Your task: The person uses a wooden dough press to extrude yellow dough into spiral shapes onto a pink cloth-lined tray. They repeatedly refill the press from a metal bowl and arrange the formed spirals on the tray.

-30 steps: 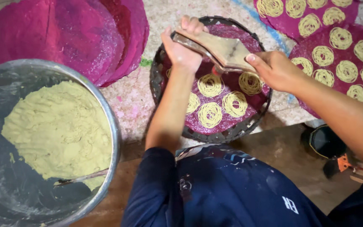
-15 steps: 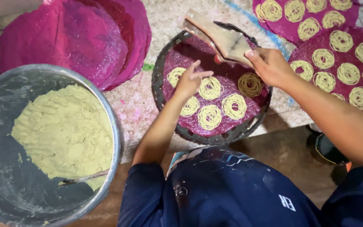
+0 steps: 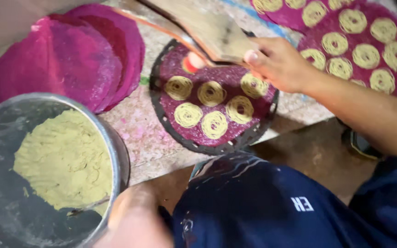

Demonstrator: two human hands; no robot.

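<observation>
My right hand grips a wooden dough press, held tilted over the far edge of a round purple mat. The mat lies on a dark perforated tray and carries several yellow dough spirals. A reddish round tip shows under the press. My left hand is a blur at the bottom, close to the rim of a metal bowl; its fingers cannot be made out. The bowl holds a mass of yellow-green dough.
A stack of bare magenta round mats lies at the back left. More purple mats covered with dough spirals lie at the back right. A thin utensil handle sticks out of the dough. A speckled worktop runs under everything.
My left hand left the mat and dropped down beside the bowl. My right hand keeps the press over the mat's far edge, and the view has closed in.
</observation>
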